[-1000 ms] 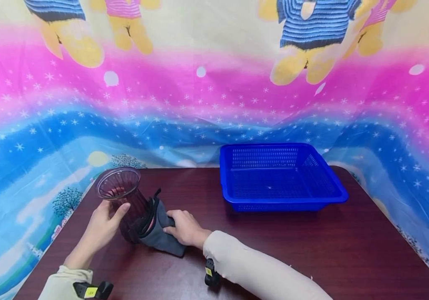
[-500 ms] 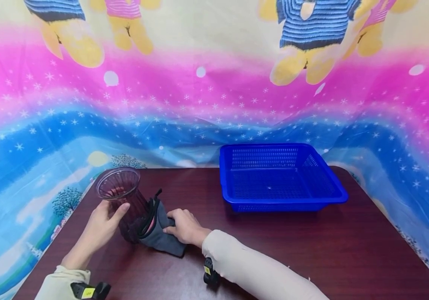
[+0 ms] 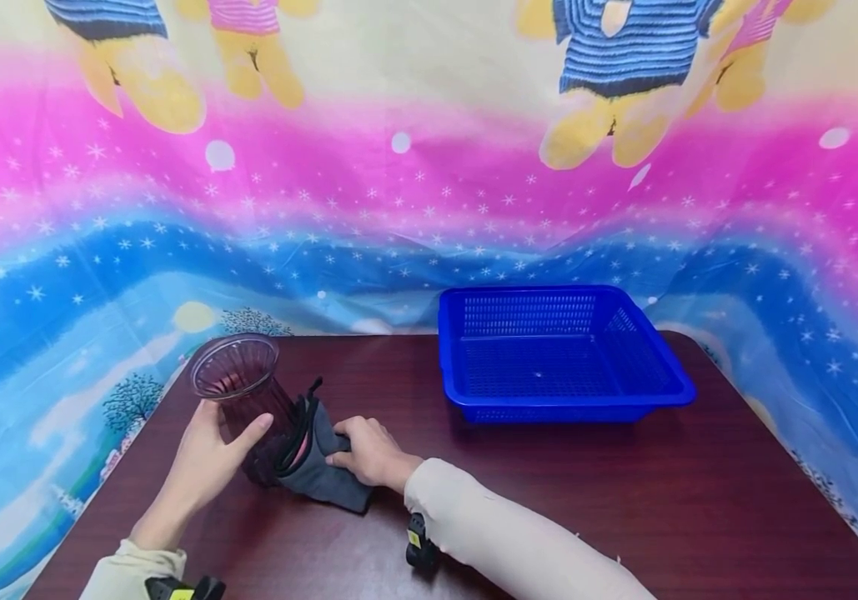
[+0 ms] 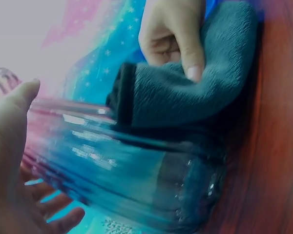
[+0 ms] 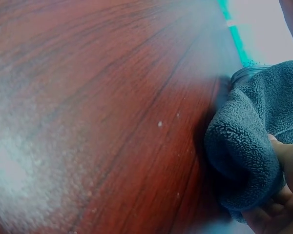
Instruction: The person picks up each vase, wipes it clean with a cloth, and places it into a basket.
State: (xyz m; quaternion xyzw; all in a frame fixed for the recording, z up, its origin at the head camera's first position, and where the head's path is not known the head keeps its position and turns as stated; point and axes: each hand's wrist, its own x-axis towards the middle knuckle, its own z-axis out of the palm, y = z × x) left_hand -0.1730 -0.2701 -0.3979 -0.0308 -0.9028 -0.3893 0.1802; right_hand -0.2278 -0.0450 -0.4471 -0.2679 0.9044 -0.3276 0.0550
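Note:
A clear purple-tinted glass vase [image 3: 248, 402] with ribbed sides and a flared rim stands at the left of the table, its mouth facing up. My left hand [image 3: 207, 458] holds it below the rim, thumb at the front and fingers round the far side. Against the vase's lower right side lies a dark grey cloth [image 3: 327, 471] with black edging and a small loop. My right hand [image 3: 374, 454] grips this cloth, bunching it between thumb and fingers. In the left wrist view, the cloth [image 4: 185, 97] folds beside the glass body [image 4: 122, 170]. The right wrist view shows its fuzzy surface [image 5: 244, 141].
A blue plastic basket [image 3: 567, 407] with perforated walls stands at the back right of the dark red wooden table [image 3: 586, 492]. Behind the table hangs a colourful printed backdrop [image 3: 398, 208]. Black wrist cameras [image 3: 419, 542] sit below the sleeves.
My left thumb has slid rightward across the front of the vase, and the left hand has shifted slightly. The right hand and the cloth stay nearly in place.

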